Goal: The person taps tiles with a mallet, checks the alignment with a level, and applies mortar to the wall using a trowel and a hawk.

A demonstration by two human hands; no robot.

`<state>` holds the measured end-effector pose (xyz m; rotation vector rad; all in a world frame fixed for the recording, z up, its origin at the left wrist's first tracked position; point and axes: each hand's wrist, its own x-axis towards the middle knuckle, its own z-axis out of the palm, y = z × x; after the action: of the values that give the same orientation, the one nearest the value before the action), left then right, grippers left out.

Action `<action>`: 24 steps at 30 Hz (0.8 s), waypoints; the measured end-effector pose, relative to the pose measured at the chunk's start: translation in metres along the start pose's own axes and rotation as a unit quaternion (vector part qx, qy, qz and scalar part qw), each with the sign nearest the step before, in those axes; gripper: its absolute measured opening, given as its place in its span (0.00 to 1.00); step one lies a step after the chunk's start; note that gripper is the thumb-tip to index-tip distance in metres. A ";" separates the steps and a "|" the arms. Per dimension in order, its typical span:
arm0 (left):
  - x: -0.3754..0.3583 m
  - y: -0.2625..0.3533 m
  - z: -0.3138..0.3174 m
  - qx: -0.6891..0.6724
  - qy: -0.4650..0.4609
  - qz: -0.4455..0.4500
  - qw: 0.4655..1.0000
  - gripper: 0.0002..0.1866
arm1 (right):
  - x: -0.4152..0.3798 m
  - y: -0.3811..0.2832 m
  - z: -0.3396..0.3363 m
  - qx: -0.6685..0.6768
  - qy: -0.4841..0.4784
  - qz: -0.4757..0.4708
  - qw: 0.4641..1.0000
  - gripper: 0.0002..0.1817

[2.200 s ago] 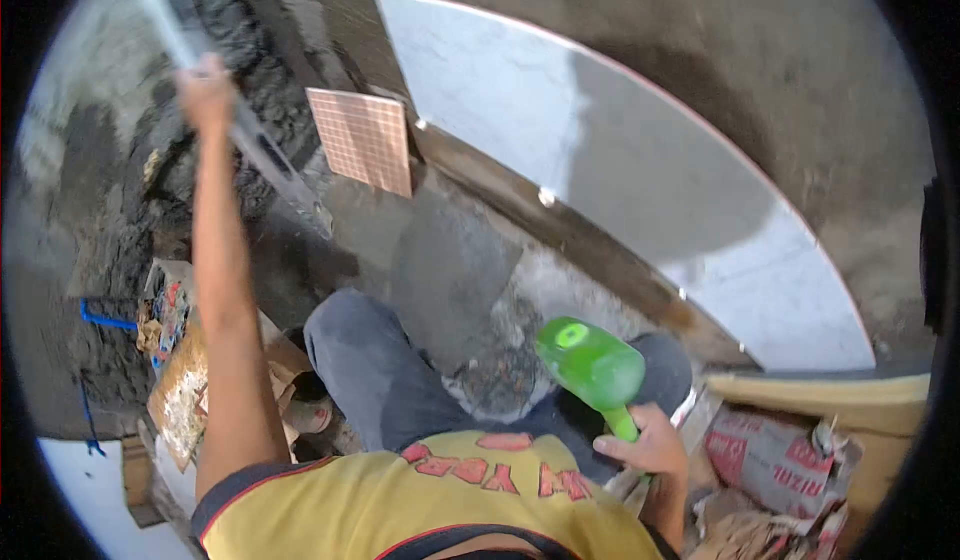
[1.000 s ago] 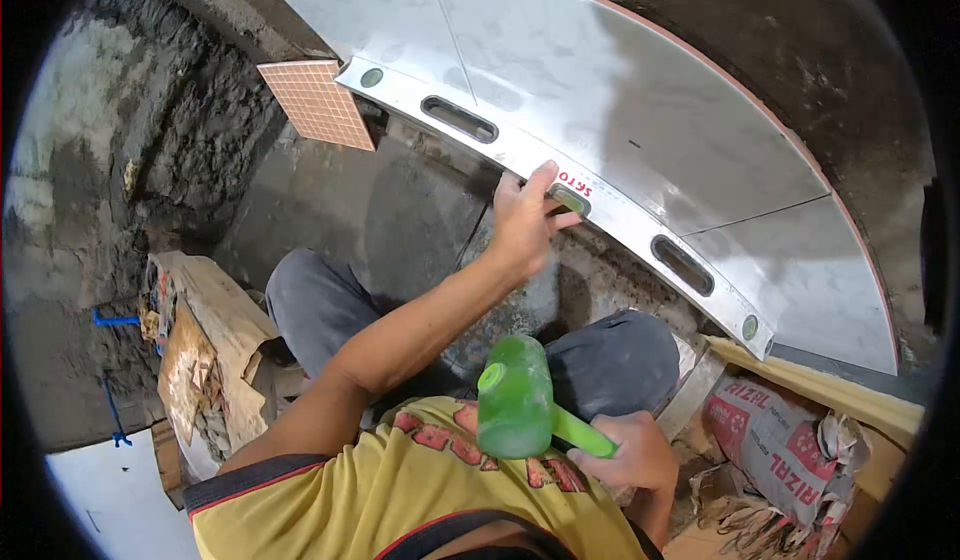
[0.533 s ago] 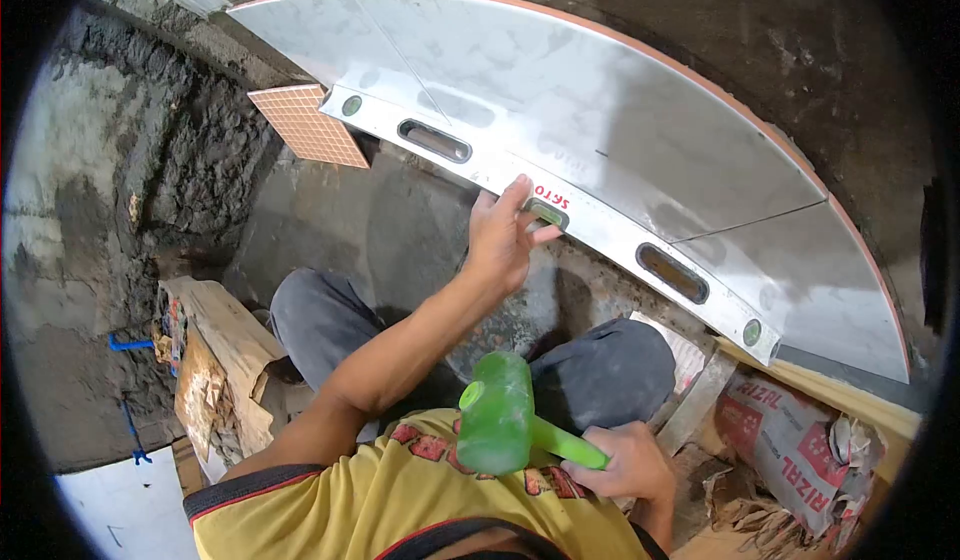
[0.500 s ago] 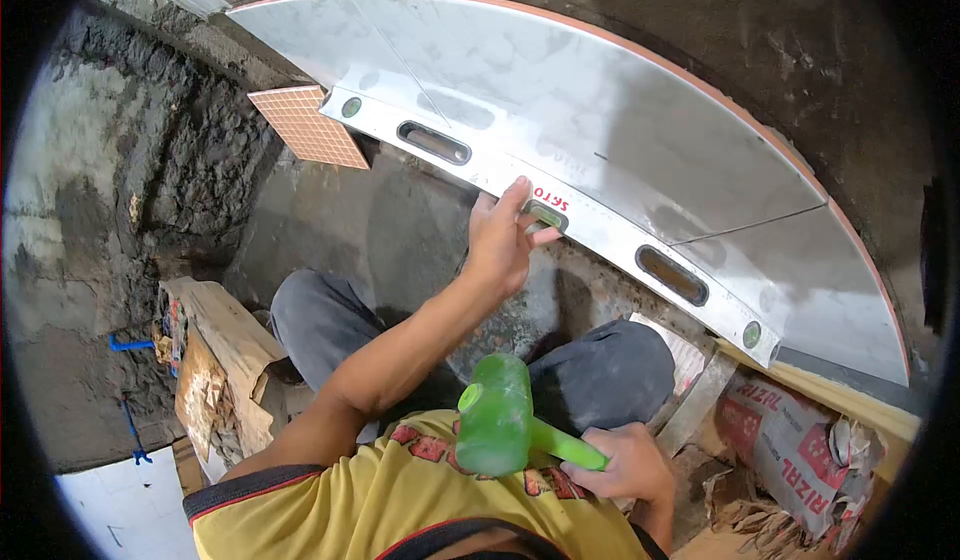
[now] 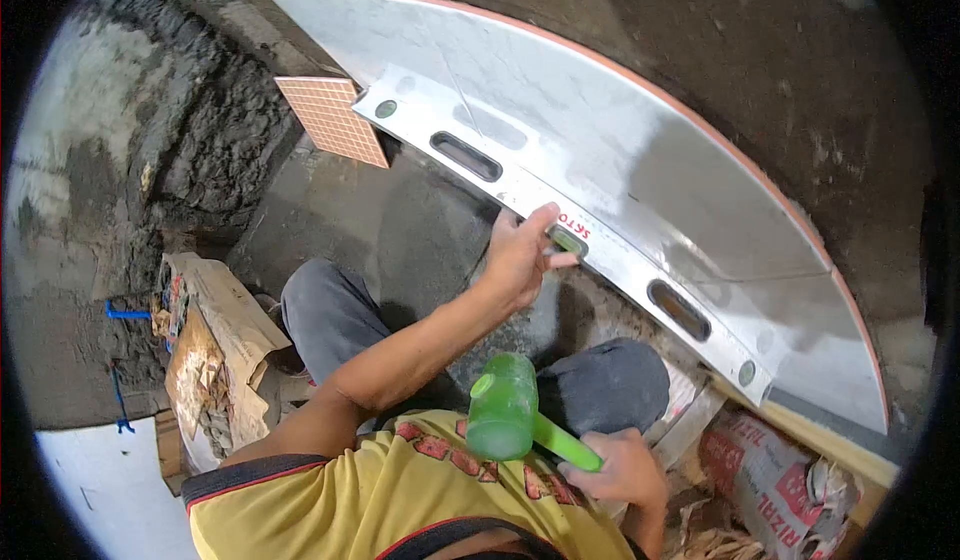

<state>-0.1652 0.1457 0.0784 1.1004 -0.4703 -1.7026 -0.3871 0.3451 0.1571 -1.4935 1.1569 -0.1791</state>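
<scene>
My left hand grips the lower edge of a silver spirit level near its middle vial, thumb on the face and fingers underneath. The level runs slantwise along the bottom of pale, marbled wall tiles, with vials at both ends and in the middle. In my right hand is the handle of a green rubber mallet. Its head hangs over my lap, in front of the yellow shirt, apart from the tiles.
A tile with an orange grid back leans at the level's left end. Rough mortar covers the left wall, with blue pipes below. A torn carton stands at left, a crumpled cement bag at lower right.
The camera view has turned slightly, so the level and tiles sit a little differently in the picture. Both hands keep their holds, and the mallet stays over my lap.
</scene>
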 end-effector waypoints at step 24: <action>-0.081 0.154 0.092 -0.044 -0.053 0.128 0.989 0.14 | 0.018 0.023 -0.004 -0.021 -0.043 -0.089 0.995 0.19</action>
<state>-0.1544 0.1372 0.2746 0.8499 -0.5721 -1.5436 -0.3932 0.3334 0.1302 -1.6255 0.9646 -0.2119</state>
